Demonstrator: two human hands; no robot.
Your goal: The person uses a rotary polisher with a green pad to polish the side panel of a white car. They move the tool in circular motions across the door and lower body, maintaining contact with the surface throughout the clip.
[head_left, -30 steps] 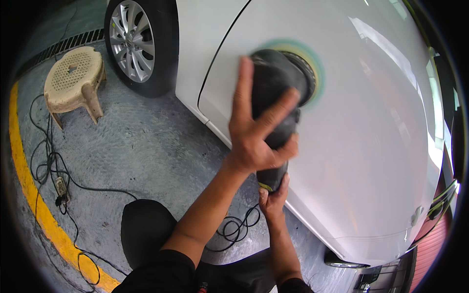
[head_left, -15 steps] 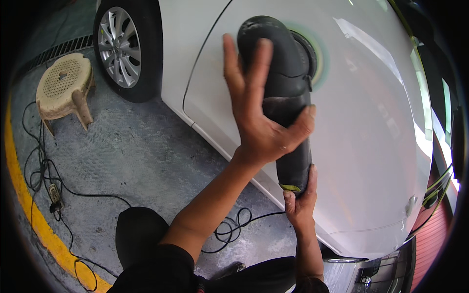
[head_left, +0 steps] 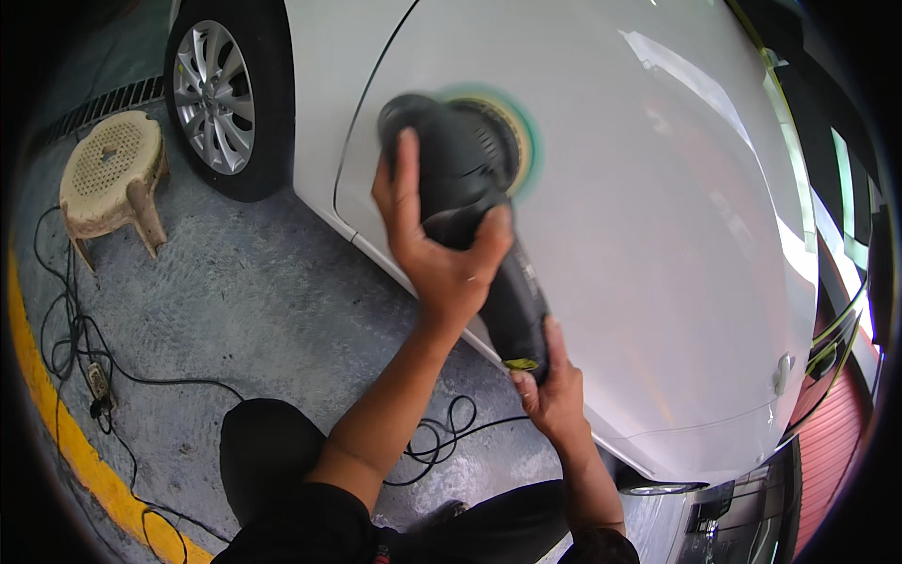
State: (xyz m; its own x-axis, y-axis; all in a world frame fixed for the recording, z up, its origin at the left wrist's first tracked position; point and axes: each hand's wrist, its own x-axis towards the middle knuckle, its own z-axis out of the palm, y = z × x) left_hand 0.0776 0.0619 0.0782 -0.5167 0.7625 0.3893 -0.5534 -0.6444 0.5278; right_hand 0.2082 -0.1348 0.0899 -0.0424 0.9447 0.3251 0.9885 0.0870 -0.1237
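Observation:
A black car polisher (head_left: 449,155) has its round green-and-yellow pad (head_left: 520,141) against the white car door (head_left: 639,273). The pad's outline is smeared. My left hand (head_left: 446,263) is wrapped round the polisher just behind its head, with fingers along the left side and the thumb over the body. At the lower end of the handle, my right hand (head_left: 554,390) is closed round the grip. The far side of the pad, where it meets the panel, is hidden by the tool's head.
A beige plastic stool (head_left: 113,174) stands on the grey floor (head_left: 244,282) at the left, near the car's wheel (head_left: 218,99). Black cable (head_left: 70,324) lies in loops beside a yellow floor line (head_left: 85,465). More cable (head_left: 440,442) coils under my arms.
The polisher and both hands have moved left across the door, the head also slightly down. My left fingers, spread upward before, now lie closer round the tool.

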